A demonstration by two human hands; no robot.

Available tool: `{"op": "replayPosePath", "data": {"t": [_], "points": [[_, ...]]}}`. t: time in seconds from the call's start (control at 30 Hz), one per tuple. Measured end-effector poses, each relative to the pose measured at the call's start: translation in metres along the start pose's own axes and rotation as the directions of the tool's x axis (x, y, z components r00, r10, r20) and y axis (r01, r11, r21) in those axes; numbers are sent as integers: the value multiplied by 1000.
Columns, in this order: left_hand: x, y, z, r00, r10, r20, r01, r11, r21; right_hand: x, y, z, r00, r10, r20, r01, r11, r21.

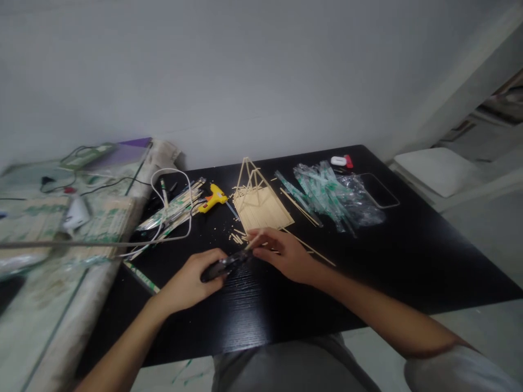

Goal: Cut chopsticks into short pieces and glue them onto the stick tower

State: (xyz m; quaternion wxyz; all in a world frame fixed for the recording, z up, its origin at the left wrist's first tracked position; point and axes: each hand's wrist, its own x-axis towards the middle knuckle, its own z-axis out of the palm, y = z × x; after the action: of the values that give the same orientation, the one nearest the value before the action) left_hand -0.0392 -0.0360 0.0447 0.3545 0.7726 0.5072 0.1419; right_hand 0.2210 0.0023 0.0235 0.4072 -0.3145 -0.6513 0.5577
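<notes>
My left hand (192, 280) is closed round the dark handles of a cutting plier (226, 265) that lies low over the black table (408, 256). My right hand (281, 251) pinches a thin wooden stick (252, 243) and holds its end at the plier's jaws. Just beyond my hands stands a model made of wooden sticks (259, 201), a flat stick panel with a slanted frame rising from it. Short cut stick pieces (237, 237) lie scattered between the model and my hands.
A yellow glue gun (212, 198) lies left of the model, beside wrapped chopsticks (175, 215) and a white cable (180, 179). Empty plastic wrappers (335, 196), a phone (379, 190) and a white and red object (342, 161) lie at the right. A cluttered glass surface (49, 228) adjoins the table's left.
</notes>
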Motion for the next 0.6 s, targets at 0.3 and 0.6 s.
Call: {"op": "replayPosePath", "data": {"t": [0.3,0.6], "points": [[-3,15,29,990,-4,-139,-3,999,-52,-9,-39,-16,958,-192,-211,163,975,-149],[-66,-27,18,901,-287,-324,315,948,37,-27,-27,-14,943,-311,-121,247,894,-375]]}}
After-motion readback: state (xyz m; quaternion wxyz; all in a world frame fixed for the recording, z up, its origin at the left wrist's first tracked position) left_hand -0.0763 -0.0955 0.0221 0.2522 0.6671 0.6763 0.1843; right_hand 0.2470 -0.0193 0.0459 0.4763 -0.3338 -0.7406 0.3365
